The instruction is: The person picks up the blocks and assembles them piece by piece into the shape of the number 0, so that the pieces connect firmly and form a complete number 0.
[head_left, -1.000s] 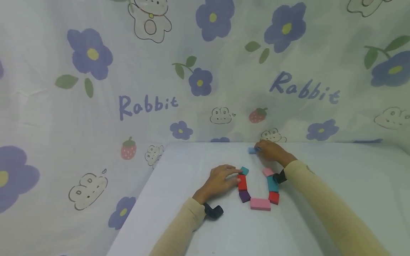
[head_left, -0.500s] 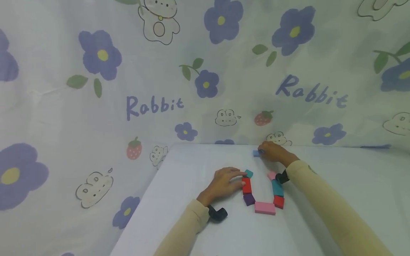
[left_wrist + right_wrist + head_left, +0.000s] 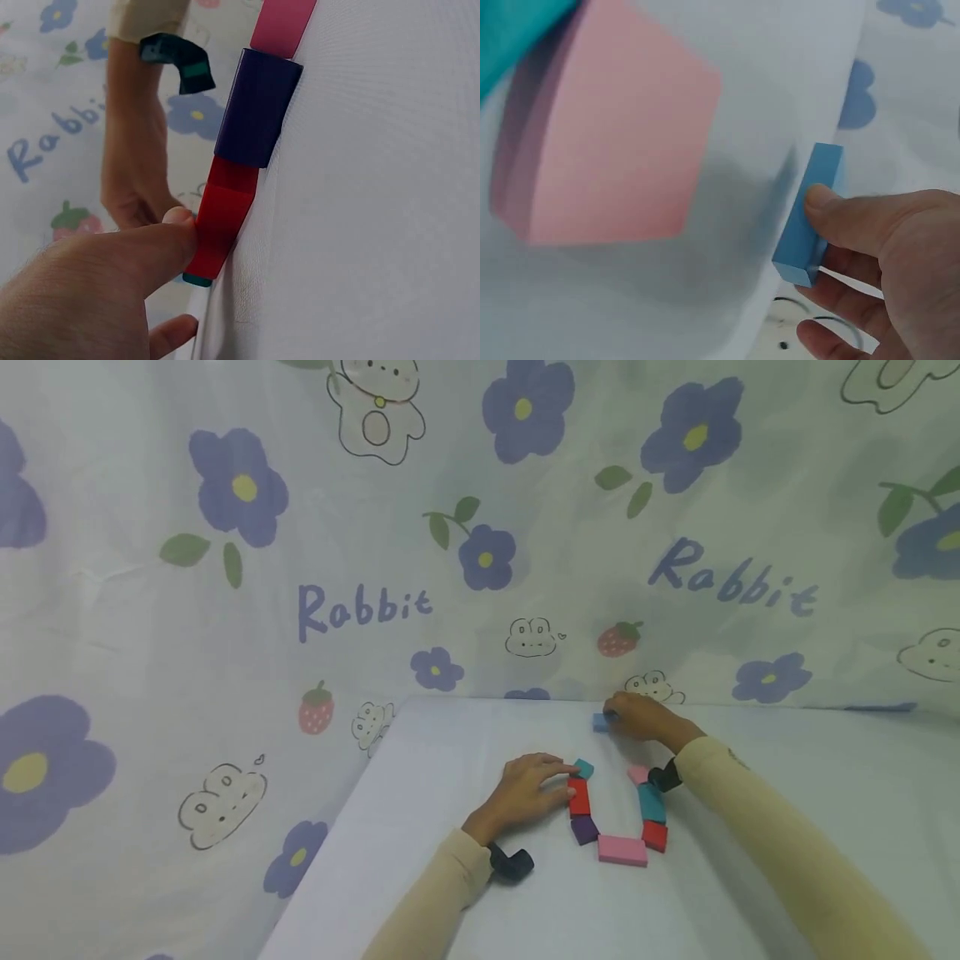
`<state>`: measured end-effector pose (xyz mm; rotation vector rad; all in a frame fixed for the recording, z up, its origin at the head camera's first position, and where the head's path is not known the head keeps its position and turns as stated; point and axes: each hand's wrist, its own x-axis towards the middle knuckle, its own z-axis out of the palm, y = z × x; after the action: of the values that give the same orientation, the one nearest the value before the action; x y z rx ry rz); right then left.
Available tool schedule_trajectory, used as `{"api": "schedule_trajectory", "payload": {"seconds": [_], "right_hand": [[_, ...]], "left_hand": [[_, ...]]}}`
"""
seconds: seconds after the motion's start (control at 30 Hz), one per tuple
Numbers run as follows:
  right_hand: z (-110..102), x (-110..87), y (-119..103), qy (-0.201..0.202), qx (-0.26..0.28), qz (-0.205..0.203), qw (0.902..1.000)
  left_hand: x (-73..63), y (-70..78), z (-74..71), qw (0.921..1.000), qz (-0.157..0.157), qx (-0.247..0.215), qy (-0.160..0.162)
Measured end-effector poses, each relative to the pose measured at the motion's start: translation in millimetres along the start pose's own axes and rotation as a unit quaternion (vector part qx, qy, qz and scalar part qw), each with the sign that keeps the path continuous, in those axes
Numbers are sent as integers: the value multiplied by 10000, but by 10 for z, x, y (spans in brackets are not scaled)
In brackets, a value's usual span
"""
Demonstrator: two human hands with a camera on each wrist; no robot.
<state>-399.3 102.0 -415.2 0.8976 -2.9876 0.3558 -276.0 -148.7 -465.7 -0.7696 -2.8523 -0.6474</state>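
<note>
My right hand (image 3: 647,720) is at the far side of the white table and pinches a light blue rectangular block (image 3: 810,217) between thumb and fingers. Nearer to me, my left hand (image 3: 522,789) lies beside a row of blocks. Its thumb touches the side of a red block (image 3: 221,217), and its index finger reaches a small teal block (image 3: 583,768) at the row's far end. A purple block (image 3: 584,829) follows, then a long pink block (image 3: 622,851) across the near end. On the right side stand a red block (image 3: 655,836), a larger teal block (image 3: 652,803) and a light pink block (image 3: 622,142).
The white table (image 3: 720,885) ends at the back against a hanging cloth (image 3: 360,535) printed with flowers and rabbits. My right forearm (image 3: 772,827) extends past the right side of the U-shaped row. A dark strap mount (image 3: 512,865) sits on my left wrist.
The head view has shifted slightly, so the whole scene sits a little further right and lower. Hands and blocks keep about the same places relative to each other.
</note>
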Motion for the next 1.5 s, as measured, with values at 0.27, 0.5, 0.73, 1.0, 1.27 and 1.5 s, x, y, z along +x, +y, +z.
{"api": "schedule_trajectory", "payload": {"seconds": [0.27,0.5,0.73,1.0,1.27,1.5], "right_hand": [[-97,-42,-163,-227,169,-199,9994],[-124,-130,-315,-637,256,-388,9969],[-123,-236,-362,-697,285,-582,9955],[-81,-308,-349,-980,433,-517,9929],[-47,-352,-290,-1074,425,-529,9919],[-32,-417,-254,-1093,516,-472,9916]], "left_hand": [[26,-43,-40,10000,23,71,61],[37,-79,-46,10000,16,47,84],[45,-99,-38,10000,-44,-33,46],[38,-90,-14,9999,-146,-77,-48],[33,-42,5,9998,-148,-79,-101],[57,-32,35,9998,-126,-26,-163]]}}
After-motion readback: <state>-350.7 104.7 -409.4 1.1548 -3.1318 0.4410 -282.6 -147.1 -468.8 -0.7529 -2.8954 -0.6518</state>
